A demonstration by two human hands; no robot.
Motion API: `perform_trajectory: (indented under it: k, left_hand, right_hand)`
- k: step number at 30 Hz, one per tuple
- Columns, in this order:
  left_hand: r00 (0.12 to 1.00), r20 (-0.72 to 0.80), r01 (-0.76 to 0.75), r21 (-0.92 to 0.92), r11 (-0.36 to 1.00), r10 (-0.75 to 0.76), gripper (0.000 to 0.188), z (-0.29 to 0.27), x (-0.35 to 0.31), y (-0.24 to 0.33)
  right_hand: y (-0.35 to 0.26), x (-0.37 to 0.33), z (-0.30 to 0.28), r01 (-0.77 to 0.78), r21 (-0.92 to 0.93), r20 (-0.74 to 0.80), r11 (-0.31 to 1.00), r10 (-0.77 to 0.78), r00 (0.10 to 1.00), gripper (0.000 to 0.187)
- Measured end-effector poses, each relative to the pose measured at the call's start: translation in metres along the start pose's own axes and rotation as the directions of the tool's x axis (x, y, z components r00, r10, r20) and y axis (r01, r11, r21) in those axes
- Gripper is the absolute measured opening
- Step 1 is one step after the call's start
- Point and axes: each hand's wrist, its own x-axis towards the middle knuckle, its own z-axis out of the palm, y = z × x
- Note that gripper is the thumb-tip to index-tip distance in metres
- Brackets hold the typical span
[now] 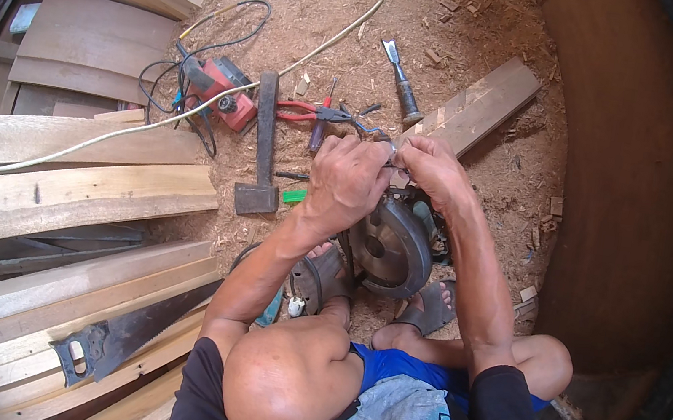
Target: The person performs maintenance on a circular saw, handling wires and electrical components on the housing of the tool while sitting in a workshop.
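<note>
My left hand [347, 179] and my right hand [437, 170] meet fingertip to fingertip above the front of a dark circular saw [389, 249]. Both are closed in a pinch on something small between them, too small to name. The saw stands on the ground between my feet, its round guard toward me. Just beyond my left hand lie pliers [297, 111] with red handles and a screwdriver [318, 133] with a purple handle. A chisel [404, 87] rests past my right hand, its end near a plank [491, 103].
Left of my hands lie a hammer-like tool [264, 145], a small green piece [294, 196] and a red power planer [220, 93]. A pale cord [338, 38] crosses the sawdust. Boards [75, 197] and a handsaw [111, 343] fill the left; a brown panel [621, 179] stands right.
</note>
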Motion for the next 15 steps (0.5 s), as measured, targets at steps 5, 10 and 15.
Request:
perform_trajectory:
  k: [5, 10, 15]
  left_hand:
    - [1.0, 0.007, 0.023, 0.013, 1.0, -0.023, 0.023, 0.0, 0.002, -0.004]
    - [0.995, 0.011, 0.101, -0.032, 0.994, -0.1, 0.013, 0.0, 0.0, -0.011]
    - [0.971, 0.055, 0.237, -0.13, 0.963, -0.231, 0.013, 0.004, 0.0, -0.016]
  right_hand:
    - [-0.008, -0.015, -0.009, 0.093, -0.12, 0.022, 0.988, -0.091, 0.996, 0.02]
    - [-0.028, -0.067, 0.002, 0.176, -0.262, -0.171, 0.949, -0.225, 0.959, 0.033]
    - [0.004, -0.073, 0.028, 0.281, -0.592, -0.137, 0.755, -0.438, 0.888, 0.031]
